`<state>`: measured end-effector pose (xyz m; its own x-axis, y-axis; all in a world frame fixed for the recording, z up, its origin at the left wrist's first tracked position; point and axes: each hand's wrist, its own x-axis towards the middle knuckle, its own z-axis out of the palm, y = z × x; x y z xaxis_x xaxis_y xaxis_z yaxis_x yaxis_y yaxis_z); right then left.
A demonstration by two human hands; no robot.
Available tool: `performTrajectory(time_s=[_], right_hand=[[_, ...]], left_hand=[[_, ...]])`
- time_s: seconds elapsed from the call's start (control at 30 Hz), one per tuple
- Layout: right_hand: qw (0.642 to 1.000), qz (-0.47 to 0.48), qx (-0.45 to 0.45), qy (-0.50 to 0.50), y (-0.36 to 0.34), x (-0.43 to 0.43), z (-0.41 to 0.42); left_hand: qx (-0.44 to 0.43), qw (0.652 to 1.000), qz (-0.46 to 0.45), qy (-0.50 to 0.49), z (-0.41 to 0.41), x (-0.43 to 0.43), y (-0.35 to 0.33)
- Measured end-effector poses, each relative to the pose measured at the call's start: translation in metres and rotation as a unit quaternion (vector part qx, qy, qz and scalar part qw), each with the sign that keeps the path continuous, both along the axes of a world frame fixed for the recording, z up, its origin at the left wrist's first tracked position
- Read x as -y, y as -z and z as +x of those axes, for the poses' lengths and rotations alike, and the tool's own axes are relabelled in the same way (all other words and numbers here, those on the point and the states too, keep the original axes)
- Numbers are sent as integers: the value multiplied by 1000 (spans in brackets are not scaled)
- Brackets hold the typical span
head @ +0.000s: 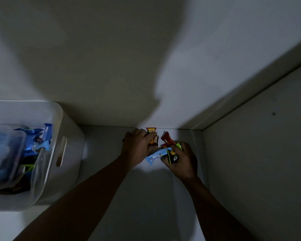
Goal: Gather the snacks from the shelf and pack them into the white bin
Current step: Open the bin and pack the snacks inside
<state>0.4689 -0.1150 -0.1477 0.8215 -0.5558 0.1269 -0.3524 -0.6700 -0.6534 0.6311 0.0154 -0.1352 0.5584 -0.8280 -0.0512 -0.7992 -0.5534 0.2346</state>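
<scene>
Forearms (87,193) extended, our left grip (137,145) grasps a brown snack packet (155,140), right grip (182,160) a green-black packet (174,158); blue packet (155,158) lies between.

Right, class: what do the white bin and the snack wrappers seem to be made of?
Bin: likely moulded plastic, matte white, with rounded corners and a cut-out handle. Wrappers: probably thin plastic film, glossy, creased and printed.
</scene>
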Motion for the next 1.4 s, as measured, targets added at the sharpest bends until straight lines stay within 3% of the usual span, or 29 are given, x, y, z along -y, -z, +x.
performTrajectory(time_s=[0.37, 0.67, 0.87, 0.97, 1.07, 1.17, 1.27, 1.4], right_hand=[[995, 69, 21, 62, -3, 4, 2], [983, 75, 114, 120, -59, -1, 13], [970, 21, 218, 106, -152, -18, 29], [959, 7, 269, 90, -196, -42, 48], [955, -13, 289, 68, -237, -80, 75], [961, 0, 271, 53, -265, -127, 110], [981, 45, 182, 42, -284, -175, 147], [998, 41, 34, 12, -293, -236, 187]], left_hand=[[-47, 994, -99, -8, 2, -25, 8], [-69, 972, -218, -58, -13, -23, -54], [-37, 932, -350, -87, -15, -42, -146], [-45, 884, -453, -104, -7, -71, -186], [-25, 851, -499, -160, 12, -113, -222], [-5, 826, -517, -224, 37, -167, -240], [-29, 816, -508, -277, 58, -227, -243], [-35, 856, -389, -338, 69, -288, -227]])
